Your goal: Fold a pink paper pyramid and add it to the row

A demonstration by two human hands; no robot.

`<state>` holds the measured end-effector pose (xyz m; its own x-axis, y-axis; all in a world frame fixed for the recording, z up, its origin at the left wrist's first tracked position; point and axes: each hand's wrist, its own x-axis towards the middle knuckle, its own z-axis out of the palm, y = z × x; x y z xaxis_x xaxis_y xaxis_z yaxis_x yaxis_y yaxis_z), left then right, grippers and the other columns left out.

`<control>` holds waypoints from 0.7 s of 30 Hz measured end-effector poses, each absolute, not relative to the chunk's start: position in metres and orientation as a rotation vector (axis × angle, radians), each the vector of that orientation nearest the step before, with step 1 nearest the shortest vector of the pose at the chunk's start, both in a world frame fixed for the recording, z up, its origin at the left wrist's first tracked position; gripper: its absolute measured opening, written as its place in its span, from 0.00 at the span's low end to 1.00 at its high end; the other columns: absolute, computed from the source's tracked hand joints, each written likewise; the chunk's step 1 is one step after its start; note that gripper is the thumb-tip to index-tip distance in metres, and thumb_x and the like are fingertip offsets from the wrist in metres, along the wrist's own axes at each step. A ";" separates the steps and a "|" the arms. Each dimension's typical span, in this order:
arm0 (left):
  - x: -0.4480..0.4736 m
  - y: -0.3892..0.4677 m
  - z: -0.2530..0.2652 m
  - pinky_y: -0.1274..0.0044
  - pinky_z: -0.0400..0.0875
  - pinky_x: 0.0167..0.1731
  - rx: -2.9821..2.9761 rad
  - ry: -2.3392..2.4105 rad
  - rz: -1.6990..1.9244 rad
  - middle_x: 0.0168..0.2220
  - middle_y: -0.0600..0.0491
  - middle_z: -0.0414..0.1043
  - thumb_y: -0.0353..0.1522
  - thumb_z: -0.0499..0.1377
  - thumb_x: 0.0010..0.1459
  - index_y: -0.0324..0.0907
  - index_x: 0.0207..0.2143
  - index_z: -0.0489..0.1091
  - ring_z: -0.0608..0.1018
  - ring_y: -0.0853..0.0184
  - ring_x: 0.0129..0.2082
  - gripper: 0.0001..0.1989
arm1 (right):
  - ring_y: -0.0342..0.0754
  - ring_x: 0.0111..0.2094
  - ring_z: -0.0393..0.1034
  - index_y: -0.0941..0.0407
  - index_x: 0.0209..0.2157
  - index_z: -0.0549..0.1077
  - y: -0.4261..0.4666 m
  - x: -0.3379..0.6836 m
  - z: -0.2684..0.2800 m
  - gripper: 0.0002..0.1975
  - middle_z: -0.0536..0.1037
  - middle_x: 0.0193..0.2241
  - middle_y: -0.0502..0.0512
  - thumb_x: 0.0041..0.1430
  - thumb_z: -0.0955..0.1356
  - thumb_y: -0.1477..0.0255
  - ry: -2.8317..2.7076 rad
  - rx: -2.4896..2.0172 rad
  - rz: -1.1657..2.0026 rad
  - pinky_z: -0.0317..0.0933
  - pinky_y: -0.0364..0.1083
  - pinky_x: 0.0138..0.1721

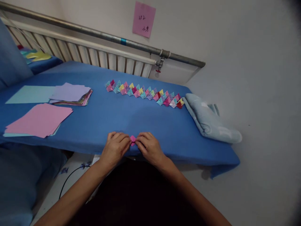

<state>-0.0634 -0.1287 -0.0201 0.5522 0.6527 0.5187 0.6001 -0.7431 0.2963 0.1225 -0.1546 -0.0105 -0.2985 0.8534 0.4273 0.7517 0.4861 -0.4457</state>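
Between my two hands, at the near edge of the blue-covered table, is a small piece of folded bright pink paper. My left hand pinches its left side. From the right, my right hand grips the opposite side with closed fingertips. Farther back, several small folded paper pieces in pink, teal, yellow, purple and red stand in close rows. The fingers partly cover the pink piece, so its exact folded shape is hard to make out.
On the left lie a stack of pink paper sheets, a lilac-topped stack and a light teal sheet. A folded light-blue blanket rests at the right end. Behind the table run a radiator and a pipe.
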 end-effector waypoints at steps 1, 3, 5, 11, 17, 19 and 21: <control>-0.063 -0.129 -0.021 0.68 0.58 0.43 2.661 1.106 0.952 0.39 0.51 0.76 0.32 0.52 0.64 0.43 0.38 0.71 0.73 0.64 0.41 0.08 | 0.48 0.38 0.68 0.55 0.33 0.74 -0.154 0.122 -0.011 0.07 0.75 0.36 0.56 0.62 0.64 0.75 -2.093 -1.321 0.223 0.63 0.48 0.43; -0.062 -0.129 -0.023 0.68 0.58 0.44 2.597 1.159 0.954 0.39 0.52 0.76 0.33 0.53 0.63 0.43 0.37 0.71 0.73 0.63 0.41 0.08 | 0.48 0.39 0.68 0.56 0.31 0.74 -0.152 0.120 -0.011 0.06 0.75 0.35 0.55 0.60 0.65 0.76 -2.042 -1.342 0.255 0.62 0.48 0.44; -0.061 -0.130 -0.024 0.67 0.57 0.44 2.547 1.228 0.968 0.38 0.52 0.76 0.34 0.54 0.62 0.43 0.35 0.71 0.72 0.62 0.42 0.08 | 0.47 0.39 0.68 0.55 0.29 0.73 -0.151 0.119 -0.011 0.06 0.75 0.35 0.54 0.60 0.65 0.76 -1.992 -1.376 0.286 0.61 0.48 0.44; -0.056 -0.130 -0.020 0.66 0.57 0.42 2.471 1.376 0.923 0.38 0.51 0.75 0.36 0.53 0.62 0.43 0.32 0.73 0.71 0.61 0.41 0.11 | 0.47 0.40 0.67 0.54 0.27 0.71 -0.147 0.115 -0.012 0.07 0.75 0.35 0.54 0.58 0.66 0.75 -1.933 -1.442 0.311 0.59 0.48 0.45; -0.049 -0.129 -0.019 0.67 0.59 0.39 2.402 1.494 0.915 0.35 0.50 0.74 0.36 0.54 0.60 0.42 0.28 0.71 0.70 0.60 0.38 0.11 | 0.47 0.38 0.68 0.55 0.23 0.70 -0.143 0.115 -0.014 0.08 0.75 0.33 0.53 0.57 0.69 0.73 -1.879 -1.523 0.311 0.59 0.48 0.44; -0.047 -0.129 -0.019 0.67 0.59 0.39 2.372 1.532 0.894 0.34 0.49 0.74 0.36 0.55 0.59 0.41 0.27 0.70 0.70 0.59 0.38 0.10 | 0.47 0.39 0.68 0.55 0.24 0.70 -0.142 0.115 -0.014 0.08 0.75 0.33 0.53 0.56 0.69 0.73 -1.874 -1.527 0.315 0.59 0.48 0.44; -0.045 -0.129 -0.019 0.67 0.59 0.38 2.338 1.565 0.877 0.35 0.49 0.74 0.35 0.55 0.59 0.41 0.26 0.69 0.70 0.58 0.38 0.10 | 0.47 0.39 0.68 0.55 0.23 0.70 -0.142 0.114 -0.015 0.08 0.75 0.32 0.53 0.56 0.69 0.74 -1.872 -1.530 0.321 0.58 0.48 0.44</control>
